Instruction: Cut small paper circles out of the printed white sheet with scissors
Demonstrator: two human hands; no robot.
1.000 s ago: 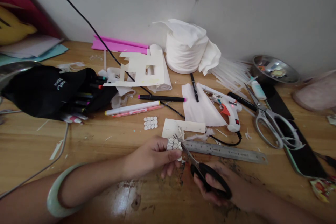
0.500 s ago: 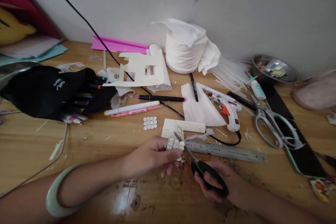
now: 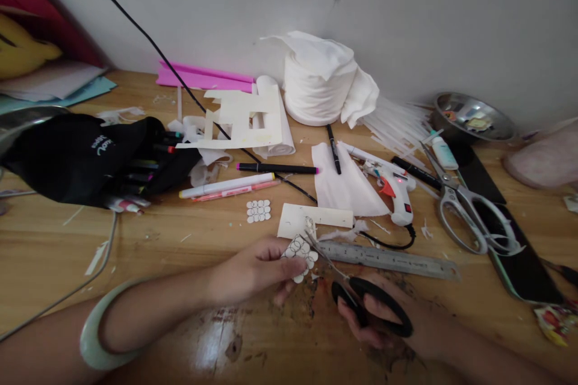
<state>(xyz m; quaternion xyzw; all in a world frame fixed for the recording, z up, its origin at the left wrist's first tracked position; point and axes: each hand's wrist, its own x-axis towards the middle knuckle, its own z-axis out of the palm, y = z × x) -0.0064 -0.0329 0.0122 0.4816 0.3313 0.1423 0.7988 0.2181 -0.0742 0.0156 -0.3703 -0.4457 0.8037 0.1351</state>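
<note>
My left hand [image 3: 266,267] pinches a small white paper piece [image 3: 298,248] with scalloped edges and drawn circles. Black-handled scissors [image 3: 345,283] are in my right hand [image 3: 383,313], fingers through the loops. Their blades are parted and lie at the right edge of the paper piece. A similar scalloped piece [image 3: 259,211] with rows of circles lies on the table, beyond my left forearm. Just beyond my hands is a cream card strip [image 3: 332,216], and a steel ruler [image 3: 392,260] lies to its right.
Markers [image 3: 277,169], a glue gun [image 3: 400,192], a white cloth roll [image 3: 316,87] and large silver scissors [image 3: 465,210] lie farther back. At the left is a black pen bag [image 3: 81,156]. Phones [image 3: 524,258] and a metal bowl [image 3: 472,117] are at the right.
The paper piece has turned and tilted in my left hand. My right hand has shifted slightly right, and the scissors' handles and blades have spread wider.
</note>
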